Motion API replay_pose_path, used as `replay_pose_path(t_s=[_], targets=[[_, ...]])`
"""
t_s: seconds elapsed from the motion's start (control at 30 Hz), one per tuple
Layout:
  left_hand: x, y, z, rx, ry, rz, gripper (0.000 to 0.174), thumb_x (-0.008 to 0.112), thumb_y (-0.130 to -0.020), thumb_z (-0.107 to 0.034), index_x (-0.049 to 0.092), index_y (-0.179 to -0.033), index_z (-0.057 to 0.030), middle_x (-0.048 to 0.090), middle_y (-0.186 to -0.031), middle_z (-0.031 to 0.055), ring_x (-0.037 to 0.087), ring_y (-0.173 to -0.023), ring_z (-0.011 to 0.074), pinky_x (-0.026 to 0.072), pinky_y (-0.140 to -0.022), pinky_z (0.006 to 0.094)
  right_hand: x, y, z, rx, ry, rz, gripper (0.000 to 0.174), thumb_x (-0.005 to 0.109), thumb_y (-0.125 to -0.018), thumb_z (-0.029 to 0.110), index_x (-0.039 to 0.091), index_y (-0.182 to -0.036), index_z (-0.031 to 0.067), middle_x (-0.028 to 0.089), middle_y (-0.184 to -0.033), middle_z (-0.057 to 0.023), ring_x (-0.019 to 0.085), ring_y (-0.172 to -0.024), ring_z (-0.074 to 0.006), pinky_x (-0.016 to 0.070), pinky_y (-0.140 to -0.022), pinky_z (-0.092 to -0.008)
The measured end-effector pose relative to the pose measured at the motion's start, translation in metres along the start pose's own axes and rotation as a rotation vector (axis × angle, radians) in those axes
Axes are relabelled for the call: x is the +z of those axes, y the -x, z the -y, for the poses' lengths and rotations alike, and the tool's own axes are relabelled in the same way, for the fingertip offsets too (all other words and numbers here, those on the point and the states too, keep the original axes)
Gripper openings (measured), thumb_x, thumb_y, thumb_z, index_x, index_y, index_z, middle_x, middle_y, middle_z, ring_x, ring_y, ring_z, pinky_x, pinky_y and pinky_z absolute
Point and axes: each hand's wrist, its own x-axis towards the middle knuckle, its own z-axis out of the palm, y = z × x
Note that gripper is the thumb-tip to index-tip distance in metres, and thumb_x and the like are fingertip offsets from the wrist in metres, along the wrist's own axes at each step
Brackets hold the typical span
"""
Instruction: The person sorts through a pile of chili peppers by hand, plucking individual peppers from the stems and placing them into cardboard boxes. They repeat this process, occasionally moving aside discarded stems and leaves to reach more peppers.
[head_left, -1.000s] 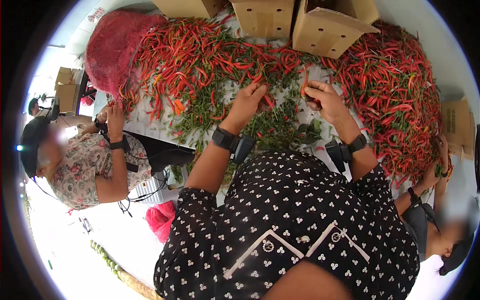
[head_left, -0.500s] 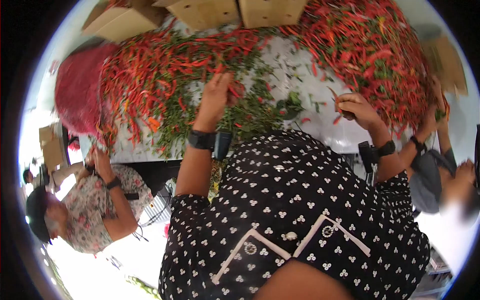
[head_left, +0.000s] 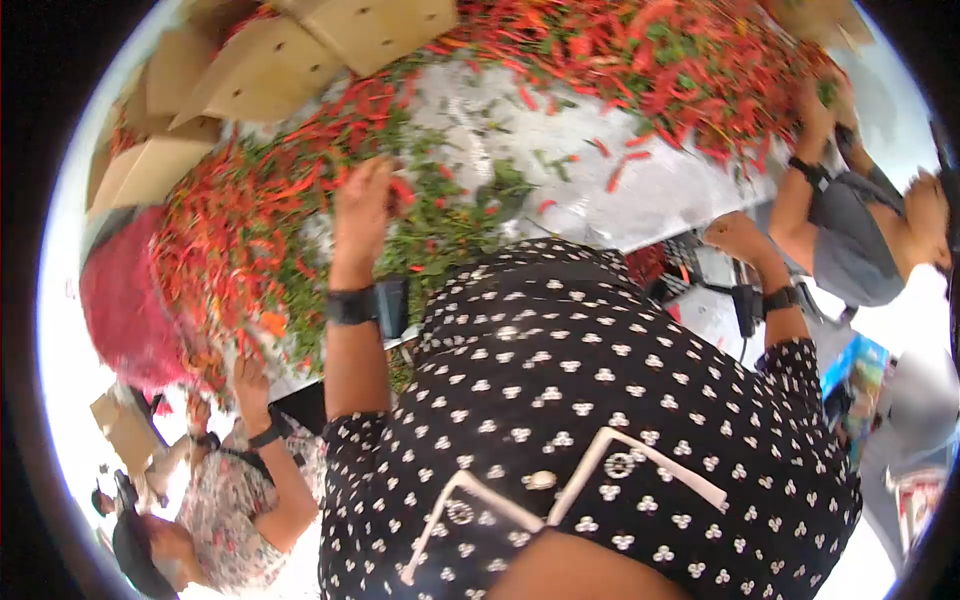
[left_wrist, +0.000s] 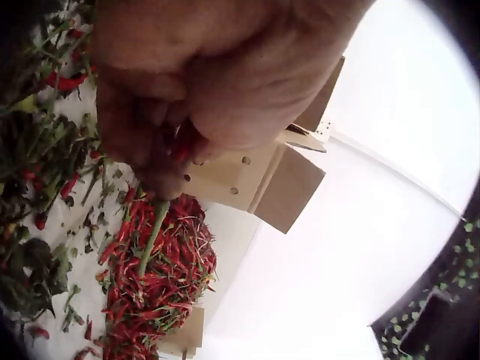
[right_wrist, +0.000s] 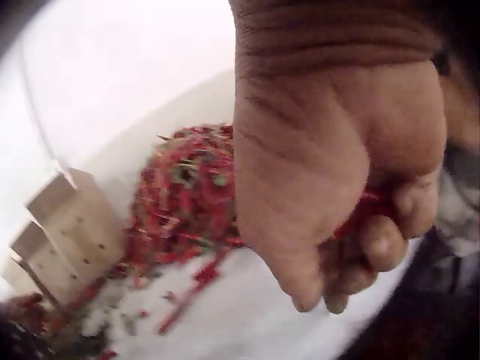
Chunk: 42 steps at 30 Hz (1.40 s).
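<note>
My left hand is over the green stems and leaves on the table. It grips a red chili, mostly hidden by the fingers, and a green stem sticks out past the fingertips in the left wrist view. Off to the right, beyond the table's front edge, my right hand has its fingers curled in. In the right wrist view, red chili shows between that palm and the fingers; how many pieces it holds I cannot tell.
A large heap of red chilies lies at the back right, another pile at left beside a red mesh sack. Cardboard boxes stand along the back. One person works at the right, another at the left.
The head view has turned to the right. My right hand has moved right and away from the table top, its chili now hidden in the head view. My left hand stays by the stems.
</note>
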Motion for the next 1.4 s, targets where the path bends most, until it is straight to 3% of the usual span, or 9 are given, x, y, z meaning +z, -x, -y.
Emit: replay_pose_path(t_s=[0.27,0.43,0.57,0.67,0.83,1.07,1.23,1.3,1.4], targets=[[0.007,0.003,-0.014,0.004,0.257,0.089,0.023,0.049,-0.089,-0.023,0.060,-0.091,-0.0023,0.056,-0.066,-0.0012,0.049,-0.056,0.0056,0.0398,-0.051,0.0210,-0.008,-0.047,0.273,-0.671,-0.442,0.269,0.028,0.057,-0.081,0.023,0.061,-0.093,-0.0011,0.046,-0.058,0.0032,0.041,-0.050,-0.0049,0.0320,-0.045,-0.0208],[-0.002,0.016,-0.012,0.084,0.173,-0.030,0.018,0.055,-0.084,-0.013,0.064,-0.092,-0.0003,0.058,-0.070,-0.0010,0.050,-0.057,0.0034,0.0403,-0.052,0.0190,0.033,-0.057,0.363,-0.691,-0.465,0.490,0.023,0.062,-0.080,0.020,0.058,-0.091,0.0003,0.050,-0.063,0.0034,0.041,-0.049,-0.0036,0.0311,-0.044,-0.0193],[-0.005,0.026,0.005,0.122,0.299,-0.198,0.017,0.057,-0.082,-0.013,0.063,-0.087,0.0017,0.061,-0.075,0.0004,0.050,-0.061,0.0042,0.0403,-0.053,0.0210,0.050,-0.064,0.374,-0.561,-0.747,0.611,0.012,0.062,-0.081,0.014,0.055,-0.083,0.0042,0.053,-0.067,0.0013,0.041,-0.047,-0.0041,0.0296,-0.042,-0.0191],[-0.004,0.036,0.007,0.155,-0.217,-0.146,0.022,0.059,-0.080,-0.019,0.062,-0.087,0.0010,0.060,-0.072,0.0051,0.052,-0.062,0.0099,0.0436,-0.059,0.0272,0.050,-0.070,0.372,-0.496,-0.917,0.599,0.011,0.061,-0.080,0.012,0.052,-0.078,0.0051,0.053,-0.068,0.0003,0.038,-0.046,-0.0050,0.0278,-0.040,-0.0209],[0.010,0.031,0.006,0.180,-0.228,-0.137,0.020,0.060,-0.078,-0.019,0.062,-0.079,0.0006,0.056,-0.064,0.0105,0.051,-0.058,0.0132,0.0418,-0.055,0.0292,0.053,-0.078,0.357,-0.493,-1.024,0.547,0.013,0.061,-0.079,0.013,0.053,-0.075,0.0040,0.053,-0.066,0.0002,0.039,-0.047,-0.0055,0.0294,-0.041,-0.0225],[0.012,0.001,0.010,0.142,-0.664,-0.209,0.022,0.055,-0.076,-0.022,0.059,-0.070,-0.0019,0.057,-0.068,0.0180,0.055,-0.061,0.0348,0.0436,-0.057,0.0404,0.046,-0.075,0.352,-0.762,-0.826,-0.124,0.016,0.064,-0.076,0.016,0.058,-0.073,0.0009,0.052,-0.058,0.0005,0.042,-0.051,-0.0032,0.0333,-0.045,-0.0215],[0.010,-0.037,-0.004,0.238,-0.797,-0.191,0.025,0.056,-0.074,-0.026,0.059,-0.066,-0.0023,0.057,-0.067,0.0168,0.055,-0.059,0.0360,0.0448,-0.054,0.0443,0.029,-0.118,0.331,-0.630,-1.250,0.104,0.014,0.058,-0.081,0.016,0.055,-0.078,0.0030,0.052,-0.060,-0.0003,0.044,-0.048,-0.0072,0.0317,-0.043,-0.0242],[0.010,-0.058,-0.002,0.512,-0.914,-0.411,0.022,0.059,-0.072,-0.025,0.061,-0.081,-0.0046,0.058,-0.083,0.0144,0.058,-0.062,0.0341,0.0457,-0.054,0.0444,0.031,-0.126,0.327,-0.360,-1.455,0.202,0.014,0.053,-0.083,0.018,0.055,-0.079,0.0039,0.055,-0.064,-0.0028,0.051,-0.051,-0.0117,0.0357,-0.045,-0.0260],[0.017,-0.085,0.015,0.480,-1.040,-0.411,0.023,0.059,-0.071,-0.018,0.059,-0.091,-0.0063,0.056,-0.091,0.0121,0.059,-0.064,0.0321,0.0472,-0.052,0.0423,0.034,-0.135,0.325,-0.306,-1.454,0.273,0.014,0.051,-0.083,0.018,0.054,-0.081,0.0049,0.058,-0.068,-0.0055,0.056,-0.057,-0.0168,0.0389,-0.045,-0.0283]])
